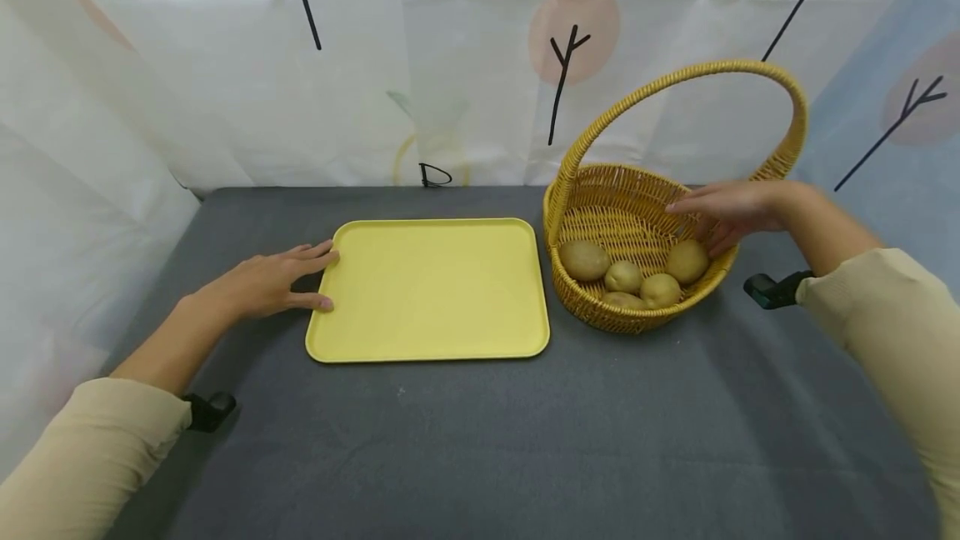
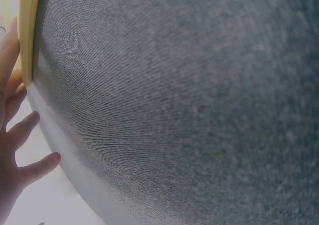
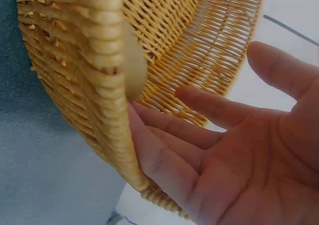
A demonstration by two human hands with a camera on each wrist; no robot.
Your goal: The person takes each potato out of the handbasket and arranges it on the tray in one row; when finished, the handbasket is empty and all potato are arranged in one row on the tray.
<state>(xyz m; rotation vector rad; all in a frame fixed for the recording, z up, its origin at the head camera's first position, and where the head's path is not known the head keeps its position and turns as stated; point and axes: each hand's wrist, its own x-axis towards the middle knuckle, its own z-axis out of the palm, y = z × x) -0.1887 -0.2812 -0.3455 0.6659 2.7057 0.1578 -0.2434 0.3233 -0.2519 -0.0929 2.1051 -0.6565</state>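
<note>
A yellow rectangular tray (image 1: pixel 427 290) lies flat on the table, and my left hand (image 1: pixel 266 282) touches its left edge with spread, fairly straight fingers. In the left wrist view the fingers of my left hand (image 2: pixel 15 135) meet the tray's rim (image 2: pixel 28 36). To the right stands a wicker basket (image 1: pixel 622 319) with a tall hoop handle and several potatoes (image 1: pixel 585 260) in it. My right hand (image 1: pixel 738 211) reaches over the basket's right rim, fingers inside beside a potato (image 1: pixel 687 262). In the right wrist view its palm shows open, nothing gripped, fingertips close to a potato (image 3: pixel 133 63).
A dark grey cloth (image 1: pixel 480 440) covers the table. Behind it hangs a white sheet (image 1: pixel 480 65) printed with plant drawings. The basket's handle (image 1: pixel 675 77) arches up near my right forearm. Each wrist wears a black strap mount (image 1: pixel 776 290).
</note>
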